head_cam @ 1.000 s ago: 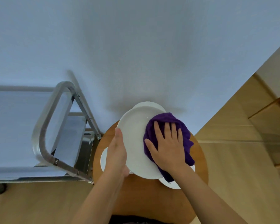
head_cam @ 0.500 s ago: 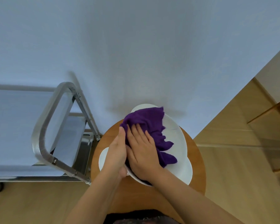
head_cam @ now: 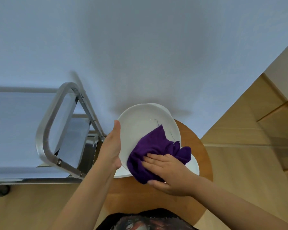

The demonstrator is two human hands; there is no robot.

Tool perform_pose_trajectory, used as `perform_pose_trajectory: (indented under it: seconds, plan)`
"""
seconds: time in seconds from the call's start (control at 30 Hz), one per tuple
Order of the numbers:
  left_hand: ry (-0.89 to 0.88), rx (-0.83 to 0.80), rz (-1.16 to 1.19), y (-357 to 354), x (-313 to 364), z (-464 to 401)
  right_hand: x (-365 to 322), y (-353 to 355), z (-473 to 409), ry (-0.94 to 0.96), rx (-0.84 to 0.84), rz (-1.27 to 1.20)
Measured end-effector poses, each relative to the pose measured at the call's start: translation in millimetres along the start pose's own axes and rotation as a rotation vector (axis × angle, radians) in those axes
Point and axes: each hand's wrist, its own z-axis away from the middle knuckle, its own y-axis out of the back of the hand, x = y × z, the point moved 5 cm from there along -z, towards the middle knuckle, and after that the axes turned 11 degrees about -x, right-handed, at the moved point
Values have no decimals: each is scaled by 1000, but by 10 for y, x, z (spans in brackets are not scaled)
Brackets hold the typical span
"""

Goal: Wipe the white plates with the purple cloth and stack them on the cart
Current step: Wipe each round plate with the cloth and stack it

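A round wooden tabletop (head_cam: 194,146) stands close to a pale blue-white wall (head_cam: 148,47). The floor (head_cam: 239,163) is light wood, and wooden furniture (head_cam: 283,113) shows at the right edge.

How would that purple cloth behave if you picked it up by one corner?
Probably floppy: the purple cloth bunches in folds under the right hand and a loose end droops past the rim of the white plate. It looks light, since flat fingers alone press it in place. The fuzzy surface and stray threads suggest it grips rather than slips.
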Motion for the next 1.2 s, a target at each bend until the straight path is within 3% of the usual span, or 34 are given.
perform_pose_trajectory:
  seconds: [0.1, 0.17, 0.33, 0.37, 0.4, 0.47, 0.5, 0.53, 0.63, 0.77, 0.87, 1.03, 1.2]
  plan:
    - [7, 21, -11, -17, 45, 30, 10, 108, 102, 31, 120, 335]
    - [26, 29, 13, -33, 57, 37, -13, 222, 136, 91, 248, 407]
    - [-48, -15, -39, -66, 113, 32, 19, 780, 240, -164, 760, -12]
    - [-54, -23, -52, -81, 123, 20, -16, 809, 206, -177, 786, -102]
    - [-56, -36, -59, -105, 131, 12, -57, 779, 115, -155, 721, -192]
    - [-46, -66, -68, -171, 135, 16, -188, 502, -137, -90, 346, -236]
    - [-31, -86, -87, -206, 130, 25, -214, 330, -212, -91, 159, -112]
    - [-15, -108, -112, -226, 110, 33, -197, 236, -239, -80, 74, 51]
    - [10, -169, -145, -245, 55, 66, -101, 379, -253, -6, 75, 469]
    - [26, -192, -195, -239, 51, 103, 79, 562, -325, 94, 86, 600]
    - [12, -186, -161, -217, 80, 131, 299, 665, -313, -34, 71, 566]
    - [-65, -34, -64, -144, 161, 121, 509, 561, -109, -325, 108, 366]
    - [-126, 31, 19, -194, 207, 114, 294, 261, 55, -381, 193, 81]
